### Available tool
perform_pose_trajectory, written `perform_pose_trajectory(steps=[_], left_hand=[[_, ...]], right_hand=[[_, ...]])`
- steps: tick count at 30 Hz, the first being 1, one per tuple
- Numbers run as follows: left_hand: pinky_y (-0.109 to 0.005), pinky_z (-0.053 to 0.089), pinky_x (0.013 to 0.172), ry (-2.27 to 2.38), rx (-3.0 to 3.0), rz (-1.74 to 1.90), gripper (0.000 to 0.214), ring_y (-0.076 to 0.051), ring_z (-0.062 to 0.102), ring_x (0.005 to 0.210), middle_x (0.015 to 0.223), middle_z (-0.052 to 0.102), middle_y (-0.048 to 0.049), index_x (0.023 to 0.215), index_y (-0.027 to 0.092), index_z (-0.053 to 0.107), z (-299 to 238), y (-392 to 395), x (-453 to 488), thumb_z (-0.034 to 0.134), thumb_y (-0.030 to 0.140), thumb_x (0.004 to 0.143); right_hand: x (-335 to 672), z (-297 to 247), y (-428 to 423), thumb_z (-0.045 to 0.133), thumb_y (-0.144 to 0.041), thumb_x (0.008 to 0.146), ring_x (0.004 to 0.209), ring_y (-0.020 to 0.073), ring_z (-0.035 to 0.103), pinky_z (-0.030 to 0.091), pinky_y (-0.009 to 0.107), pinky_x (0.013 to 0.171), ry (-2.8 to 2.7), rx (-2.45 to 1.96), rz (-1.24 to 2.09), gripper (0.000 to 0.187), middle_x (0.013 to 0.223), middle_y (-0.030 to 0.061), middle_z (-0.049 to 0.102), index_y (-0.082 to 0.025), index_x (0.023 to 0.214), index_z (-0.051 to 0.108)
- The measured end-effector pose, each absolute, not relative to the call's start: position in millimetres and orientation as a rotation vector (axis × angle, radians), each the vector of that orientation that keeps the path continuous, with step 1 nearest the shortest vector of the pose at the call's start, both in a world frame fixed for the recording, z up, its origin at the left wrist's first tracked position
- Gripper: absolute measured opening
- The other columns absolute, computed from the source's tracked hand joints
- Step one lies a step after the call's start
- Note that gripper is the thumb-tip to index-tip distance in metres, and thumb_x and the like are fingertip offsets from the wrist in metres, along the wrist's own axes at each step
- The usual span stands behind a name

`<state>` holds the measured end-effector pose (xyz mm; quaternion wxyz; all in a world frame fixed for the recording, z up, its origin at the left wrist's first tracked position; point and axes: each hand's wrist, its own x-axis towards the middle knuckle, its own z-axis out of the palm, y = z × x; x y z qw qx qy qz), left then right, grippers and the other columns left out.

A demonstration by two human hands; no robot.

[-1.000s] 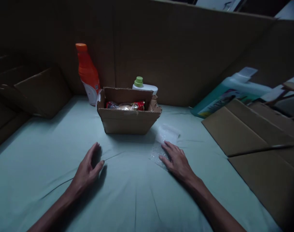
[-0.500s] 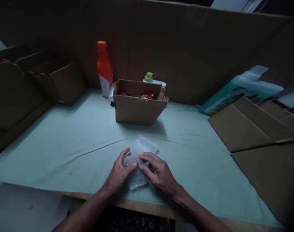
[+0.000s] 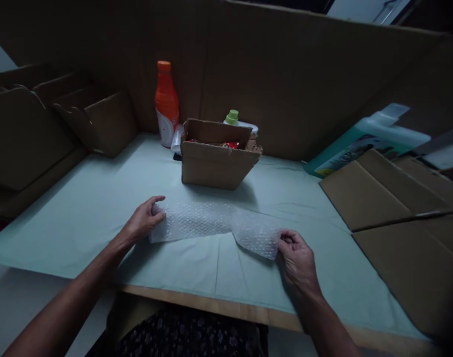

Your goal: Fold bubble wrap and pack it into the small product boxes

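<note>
A long strip of clear bubble wrap (image 3: 196, 220) stretches sideways between my two hands, low over the cloth, with a bend or twist near its middle. My left hand (image 3: 146, 218) grips its left end, thumb on the front and fingers at the upper corner. At the right end, my right hand (image 3: 295, 253) pinches the edge with its fingers curled in. Behind the strip stands a small open cardboard box (image 3: 219, 166), with some red shiny packets (image 3: 230, 145) showing over its front wall.
An orange bottle (image 3: 166, 104) and a green-capped white bottle (image 3: 232, 118) stand behind the box. Open cardboard boxes (image 3: 103, 119) line the left. A teal jug (image 3: 360, 139) leans at the right beside cardboard flaps (image 3: 378, 193). Pale green cloth (image 3: 181, 267) covers the table.
The crumpled bubble wrap between my close-set hands is now drawn out into a long strip. My left hand has moved left and away from me, my right hand to the right.
</note>
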<state>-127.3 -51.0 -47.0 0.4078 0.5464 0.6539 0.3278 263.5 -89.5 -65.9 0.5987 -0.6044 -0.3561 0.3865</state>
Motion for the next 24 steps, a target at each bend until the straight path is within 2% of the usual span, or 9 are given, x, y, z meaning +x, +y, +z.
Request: perform_pose_trajectory(steps=[3, 6, 10, 13, 16, 19, 21, 24], left_hand=[[-0.024, 0.027, 0.053, 1.662, 1.415, 0.758, 0.071, -0.012, 0.037, 0.057, 0.060, 0.038, 0.0085, 0.131, 0.005, 0.058, -48.9, -35.1, -128.3, 0.063, 0.034, 0.067], [-0.024, 0.028, 0.052, 1.601, 1.419, 0.682, 0.072, -0.012, 0.039, 0.054, 0.059, 0.040, 0.0085, 0.136, 0.008, 0.055, -44.5, -23.0, -132.3, 0.062, 0.031, 0.069], [-0.028, 0.041, 0.060, 1.708, 1.603, 0.477, 0.070, -0.016, 0.051, 0.061, 0.071, 0.054, 0.0026, 0.141, 0.011, 0.052, -44.4, -18.6, -146.4, 0.062, 0.029, 0.074], [-0.041, 0.050, 0.080, 1.930, 1.842, 0.493, 0.071, -0.027, 0.062, 0.088, 0.103, 0.065, -0.0111, 0.145, 0.011, 0.047, -49.9, -33.4, -152.1, 0.064, 0.034, 0.080], [-0.052, 0.047, 0.099, 2.017, 2.221, 0.710, 0.058, -0.035, 0.057, 0.118, 0.130, 0.059, -0.0199, 0.144, 0.013, 0.046, -54.5, -57.1, -135.7, 0.055, 0.035, 0.091], [-0.053, 0.042, 0.110, 1.728, 2.540, 0.838, 0.050, -0.034, 0.044, 0.139, 0.149, 0.049, -0.0193, 0.145, 0.017, 0.044, -62.8, -74.9, -98.8, 0.050, 0.027, 0.096], [-0.051, 0.039, 0.114, 1.464, 2.642, 0.715, 0.054, -0.032, 0.043, 0.142, 0.152, 0.048, -0.0178, 0.148, 0.017, 0.039, -72.5, -80.2, -78.0, 0.050, 0.028, 0.096], [-0.051, 0.035, 0.119, 1.295, 2.620, 0.443, 0.059, -0.030, 0.044, 0.143, 0.153, 0.049, -0.0169, 0.152, 0.013, 0.034, -86.3, -82.2, -73.8, 0.047, 0.037, 0.100]], right_hand=[[270.4, -71.6, -79.3, 0.090, -0.034, 0.052, 0.055, 0.0090, 0.052, 0.041, 0.019, 0.048, -0.836, -1.454, 0.906, 0.043, 0.068, -0.0038, 0.061, -0.019, 0.082, 0.063], [276.3, -66.8, -65.9, 0.091, -0.035, 0.048, 0.054, 0.0089, 0.052, 0.042, 0.020, 0.049, -0.841, -1.459, 0.931, 0.046, 0.068, -0.0033, 0.063, -0.018, 0.083, 0.065], [294.3, -59.4, -52.9, 0.086, -0.037, 0.055, 0.060, 0.0132, 0.058, 0.047, 0.025, 0.055, -1.037, -1.597, 0.912, 0.041, 0.077, 0.0018, 0.068, -0.018, 0.087, 0.069], [308.4, -58.4, -49.1, 0.074, -0.041, 0.071, 0.078, 0.0208, 0.067, 0.054, 0.034, 0.069, -1.275, -1.712, 0.634, 0.032, 0.090, 0.0069, 0.072, -0.019, 0.095, 0.071], [290.8, -57.5, -49.0, 0.062, -0.039, 0.085, 0.111, 0.0285, 0.065, 0.055, 0.044, 0.087, -1.557, -1.648, 0.296, 0.026, 0.121, 0.0117, 0.070, -0.022, 0.102, 0.071], [226.6, -58.3, -50.7, 0.053, -0.027, 0.094, 0.126, 0.0278, 0.059, 0.049, 0.051, 0.103, -2.018, -1.392, 0.227, 0.028, 0.135, 0.0118, 0.064, -0.022, 0.117, 0.068], [176.4, -61.8, -51.2, 0.050, -0.020, 0.094, 0.131, 0.0267, 0.055, 0.046, 0.050, 0.108, -2.337, -1.153, 0.277, 0.034, 0.141, 0.0137, 0.061, -0.019, 0.125, 0.065], [140.9, -71.5, -51.0, 0.056, -0.021, 0.094, 0.139, 0.0271, 0.048, 0.043, 0.047, 0.111, -2.644, -0.990, 0.359, 0.040, 0.149, 0.0160, 0.054, -0.015, 0.134, 0.061]])
